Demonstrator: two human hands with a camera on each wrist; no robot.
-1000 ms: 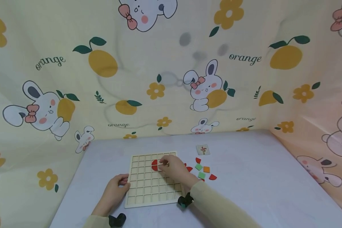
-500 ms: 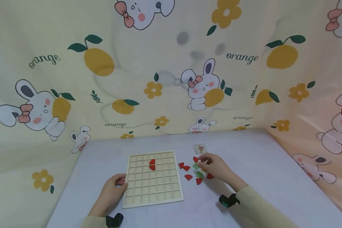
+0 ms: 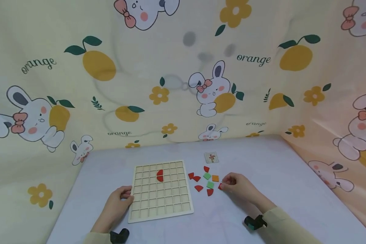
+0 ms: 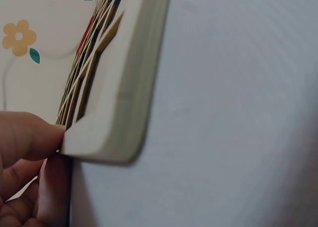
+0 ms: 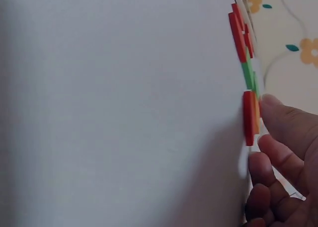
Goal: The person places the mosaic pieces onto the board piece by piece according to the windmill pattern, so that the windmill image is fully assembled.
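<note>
My left hand (image 3: 117, 203) grips the left edge of a pale wooden grid board (image 3: 158, 218); in the left wrist view its thumb lies over the rim of the board (image 4: 134, 103) near a corner. Two red quarter-circle tiles (image 3: 160, 175) lie together in cells of the upper half, forming a half disc. To the right of the board, my right hand (image 3: 239, 186) is at a red tile (image 3: 220, 186), partly covering it. In the right wrist view, thumb and forefinger are apart beside this red tile (image 5: 249, 118); I cannot tell whether they pinch it.
Between board and right hand lie several loose red tiles (image 3: 198, 188), two green square tiles (image 3: 210, 185) and an orange square tile (image 3: 215, 178). Behind them is a small picture card (image 3: 211, 157). A printed cloth (image 3: 170, 112) hangs around the white table.
My right hand has left the board, crossed right over the loose tiles and come down at the rightmost red tile. My left hand keeps its hold on the board's edge.
</note>
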